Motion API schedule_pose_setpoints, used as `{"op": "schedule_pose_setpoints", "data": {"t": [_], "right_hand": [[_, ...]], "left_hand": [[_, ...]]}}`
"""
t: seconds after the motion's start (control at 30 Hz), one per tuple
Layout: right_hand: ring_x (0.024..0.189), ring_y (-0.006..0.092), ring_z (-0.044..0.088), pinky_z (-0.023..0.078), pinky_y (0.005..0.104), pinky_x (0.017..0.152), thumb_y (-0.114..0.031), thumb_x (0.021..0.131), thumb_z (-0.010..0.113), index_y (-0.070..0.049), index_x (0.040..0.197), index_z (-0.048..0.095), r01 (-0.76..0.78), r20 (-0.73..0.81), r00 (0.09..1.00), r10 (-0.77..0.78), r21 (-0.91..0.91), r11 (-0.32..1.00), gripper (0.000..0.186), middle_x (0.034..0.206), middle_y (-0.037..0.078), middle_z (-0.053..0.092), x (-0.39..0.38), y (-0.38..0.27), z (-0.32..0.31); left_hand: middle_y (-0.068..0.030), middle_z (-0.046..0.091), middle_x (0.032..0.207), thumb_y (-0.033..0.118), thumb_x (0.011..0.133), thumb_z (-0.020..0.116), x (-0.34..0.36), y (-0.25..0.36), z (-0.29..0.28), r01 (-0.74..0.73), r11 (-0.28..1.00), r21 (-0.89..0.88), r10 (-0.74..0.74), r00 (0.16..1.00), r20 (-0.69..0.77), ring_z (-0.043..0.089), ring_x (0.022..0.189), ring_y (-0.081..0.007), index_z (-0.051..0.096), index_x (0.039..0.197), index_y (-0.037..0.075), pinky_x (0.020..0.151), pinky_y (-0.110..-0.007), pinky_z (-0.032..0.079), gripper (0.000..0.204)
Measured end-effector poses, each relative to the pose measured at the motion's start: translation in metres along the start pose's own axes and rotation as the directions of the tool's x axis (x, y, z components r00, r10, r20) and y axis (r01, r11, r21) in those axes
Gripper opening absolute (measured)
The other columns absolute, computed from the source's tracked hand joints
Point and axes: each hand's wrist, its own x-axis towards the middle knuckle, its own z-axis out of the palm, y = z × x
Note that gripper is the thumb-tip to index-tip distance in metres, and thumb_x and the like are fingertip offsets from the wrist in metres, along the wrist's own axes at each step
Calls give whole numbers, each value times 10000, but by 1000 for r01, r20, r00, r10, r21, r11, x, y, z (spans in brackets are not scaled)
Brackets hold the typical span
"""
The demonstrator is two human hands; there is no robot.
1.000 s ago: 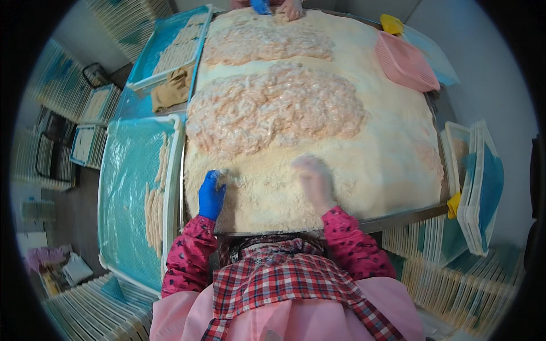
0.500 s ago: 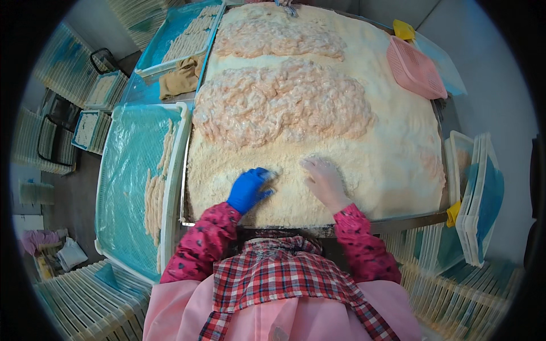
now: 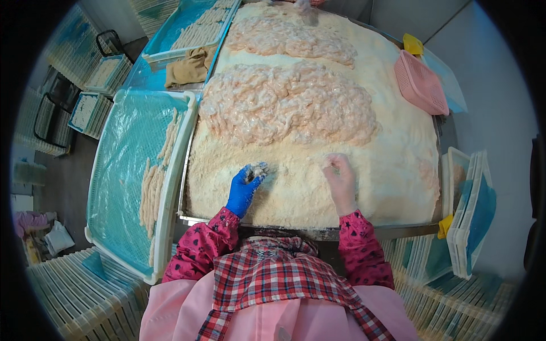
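My left hand (image 3: 242, 187), in a blue glove, is closed around a small crumb-coated lump (image 3: 259, 171), probably raw meat. It is just above the pale crumbs (image 3: 284, 199) at the table's near side. To its right, my right hand (image 3: 341, 183) wears a thin whitish glove, its fingertips pinched together over the same crumbs. What they hold, if anything, cannot be made out. Beyond both hands lies a wide heap of wet, pinkish raw meat pieces (image 3: 290, 102) on the crumb layer.
A white-rimmed tray (image 3: 181, 165) lined with teal mesh holds coated strips (image 3: 151, 196) at left. Behind it are a brown cloth (image 3: 189, 67) and another tray (image 3: 162, 55). A second meat heap (image 3: 290, 40), a pink basket (image 3: 422, 85) and another person's hand (image 3: 302, 7) are farther off.
My left hand has closed on the lump and turned upward. My right hand has moved right, its fingers drawn together. The view has shifted slightly.
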Motion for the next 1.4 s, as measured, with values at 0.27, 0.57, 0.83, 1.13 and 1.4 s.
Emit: {"op": "schedule_pose_setpoints", "data": {"t": [0.27,0.57,0.83,1.13,1.4], "right_hand": [[885,306,587,421,421,855,-5,719,581,-59,877,588,-175,-36,984,172,-275,945,167,902,102,627,-14,-3,-15],[760,297,584,478,355,721,-7,717,638,-30,958,576,-319,-5,944,329,229,920,250,869,145,600,-27,-25,29],[933,294,552,425,408,841,-170,848,545,-24,1070,614,404,229,911,-342,-336,851,274,979,105,616,-54,-74,42],[1374,318,196,94,506,1106,-426,940,233,-163,1342,444,-8,184,983,-8,87,996,525,1459,70,308,-31,-52,84],[1377,312,186,76,511,1109,-373,949,249,-105,1328,461,622,251,774,-581,-128,772,511,1449,124,313,-31,-58,87]], "left_hand": [[-66,621,1049,188,938,514,3,2,1,4,994,-112,-17,993,-116,586,911,-137,540,1169,30,810,-276,463,281],[-145,515,1235,275,963,429,-5,-12,53,287,525,-801,-197,957,214,527,1096,-253,427,1257,10,993,-370,401,396],[-159,382,1388,380,971,356,3,17,60,307,232,-923,-182,946,269,392,1264,-276,344,1362,59,1065,-416,307,506],[-103,346,1427,337,971,350,-16,15,71,442,758,-479,-245,874,419,367,1276,-221,300,1400,86,1063,-355,301,499],[-54,340,1429,292,976,368,-10,-2,113,-413,558,-720,429,886,-176,365,1265,-161,272,1421,91,1040,-304,327,497]]}}
